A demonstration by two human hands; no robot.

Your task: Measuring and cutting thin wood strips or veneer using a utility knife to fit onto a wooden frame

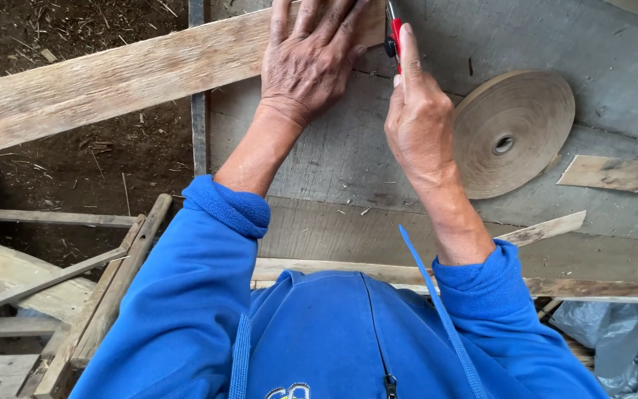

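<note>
— As the left hand [311, 59] lies flat, fingers spread, on the end of a long plank [112, 81], what does the right hand [419, 118] hold?

— A red cutter [393, 33], gripped in closed fingers with the thumb along its side, the tool pointing up just beside the plank's end. Its tip runs out of the top of the frame, so whether it touches the wood cannot be told.

— Where does the plank lie?

— Slantwise across a grey bench [348, 148], its near end under the left palm, its far end reaching out left over the dirt floor [75, 170].

— And beside the hands?

— A roll of tan edging tape [511, 133] lies flat on the bench, just right of the right wrist. Thin veneer scraps [614, 174] sit further right, another sliver [544, 229] nearer the person.

— The rest?

— Blue sleeves [208, 266] pushed up the forearms, a wooden frame [105, 288] at lower left, and crumpled plastic [599, 332] at lower right.
</note>
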